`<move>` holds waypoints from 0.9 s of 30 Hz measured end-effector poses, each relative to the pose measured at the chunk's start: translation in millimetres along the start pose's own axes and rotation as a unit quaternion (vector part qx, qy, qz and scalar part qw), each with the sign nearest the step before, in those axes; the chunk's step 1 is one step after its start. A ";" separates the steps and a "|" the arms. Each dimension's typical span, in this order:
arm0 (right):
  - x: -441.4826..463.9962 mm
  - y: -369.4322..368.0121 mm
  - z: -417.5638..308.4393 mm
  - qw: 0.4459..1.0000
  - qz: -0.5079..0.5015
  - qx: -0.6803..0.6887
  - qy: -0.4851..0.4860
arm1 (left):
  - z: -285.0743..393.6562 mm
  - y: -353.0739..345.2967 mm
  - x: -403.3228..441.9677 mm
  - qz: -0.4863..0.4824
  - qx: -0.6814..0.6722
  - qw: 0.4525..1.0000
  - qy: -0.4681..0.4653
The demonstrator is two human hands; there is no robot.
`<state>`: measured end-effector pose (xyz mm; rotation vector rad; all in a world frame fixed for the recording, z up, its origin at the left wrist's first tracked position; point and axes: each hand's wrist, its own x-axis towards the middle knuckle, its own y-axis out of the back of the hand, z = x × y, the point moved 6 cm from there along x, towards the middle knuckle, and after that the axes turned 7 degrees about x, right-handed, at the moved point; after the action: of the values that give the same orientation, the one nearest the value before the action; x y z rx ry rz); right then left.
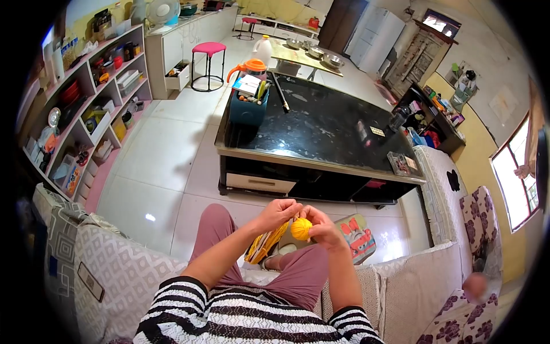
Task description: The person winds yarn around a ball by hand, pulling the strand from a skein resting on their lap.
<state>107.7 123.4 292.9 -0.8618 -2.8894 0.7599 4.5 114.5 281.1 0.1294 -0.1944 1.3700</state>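
Note:
A small ball of yellow yarn point(301, 229) sits in my right hand point(324, 230), whose thumb and fingers close around its side. Just left of the ball, my left hand point(278, 214) is closed in a pinch, its fingertips almost meeting those of the right. Whatever lies between the left fingertips is too small to make out. Below my left hand, between my knees, hangs or stands a yellow item with dark and pale stripes point(266, 244); its upper part is hidden by the hand and forearm.
Ahead stands a black-topped low table point(321, 123) with a blue container point(247, 109) and an orange-lidded jug point(252, 67) on it. A patterned stool or mat point(356, 236) is by my right knee. A phone point(91, 281) lies on the sofa point(123, 269) at left.

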 end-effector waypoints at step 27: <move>-31.1 20.2 44.5 0.966 0.168 0.157 0.116 | -53.9 -71.0 -86.2 -0.316 -0.002 0.925 0.210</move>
<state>136.9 102.0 247.6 -1.3093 -2.3631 1.0258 61.4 29.0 211.6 -0.1030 0.1975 0.7238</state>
